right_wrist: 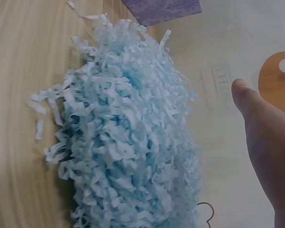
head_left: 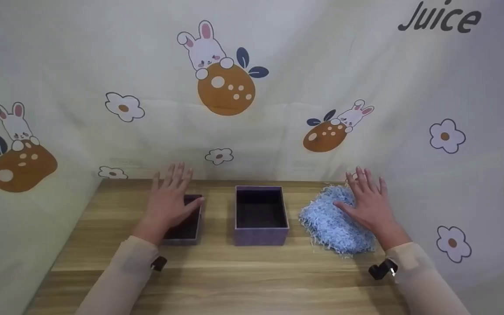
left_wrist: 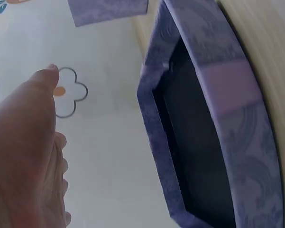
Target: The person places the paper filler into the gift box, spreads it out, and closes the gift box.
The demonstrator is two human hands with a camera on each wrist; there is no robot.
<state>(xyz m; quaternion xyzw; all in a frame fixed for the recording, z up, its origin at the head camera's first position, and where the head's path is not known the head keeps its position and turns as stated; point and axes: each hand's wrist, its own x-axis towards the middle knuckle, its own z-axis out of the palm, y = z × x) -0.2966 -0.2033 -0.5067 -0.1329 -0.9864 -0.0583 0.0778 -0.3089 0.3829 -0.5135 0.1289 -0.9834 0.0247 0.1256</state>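
Sleeves (head_left: pixel 116 275) up close, then my left hand (head_left: pixel 169 208) and right hand (head_left: pixel 369 208), both spread, holding nothing. Blue paper shred (head_left: pixel 328 221) below my right looks super light and squishy, best scooped from underneath.

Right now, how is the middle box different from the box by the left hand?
The middle box has tall walls; the left box is shallow. In the head view, the left hand covers part of the left box, while nothing blocks the middle box. Both have open tops, purple patterned outsides and dark insides.
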